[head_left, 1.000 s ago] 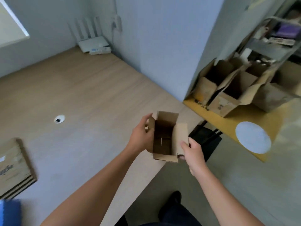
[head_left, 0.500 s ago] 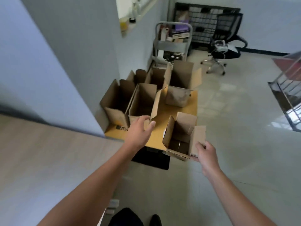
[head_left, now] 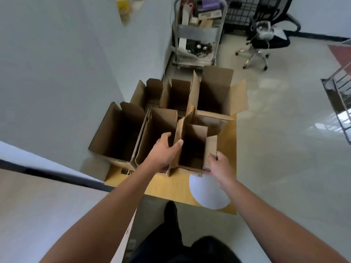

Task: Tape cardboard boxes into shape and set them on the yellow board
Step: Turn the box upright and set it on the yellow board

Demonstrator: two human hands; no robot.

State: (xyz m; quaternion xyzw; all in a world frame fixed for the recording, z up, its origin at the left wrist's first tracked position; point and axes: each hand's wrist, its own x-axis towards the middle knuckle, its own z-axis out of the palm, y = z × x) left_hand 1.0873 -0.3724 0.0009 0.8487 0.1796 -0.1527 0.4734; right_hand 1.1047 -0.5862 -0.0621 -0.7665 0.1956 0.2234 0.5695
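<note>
As the head view looks down, the small cardboard box (head_left: 195,135) sits mouth-up at the near right of the yellow board (head_left: 167,186), tucked just beside a taller open box (head_left: 159,126). Whether its base is fully down on the board I cannot tell. The left hand (head_left: 163,154) has its thumb over the left flap and its fingers (head_left: 165,138) curled behind it, gripping that wall. The right hand (head_left: 220,164) pinches the near corner of the right flap. Four more open boxes crowd the board, the biggest (head_left: 214,92) at the back. This looks like light, thin corrugated card: stiff along the walls, floppy at the flaps. I'd hold it low on the side walls, since a flap could crease or fold under any pull.
</note>
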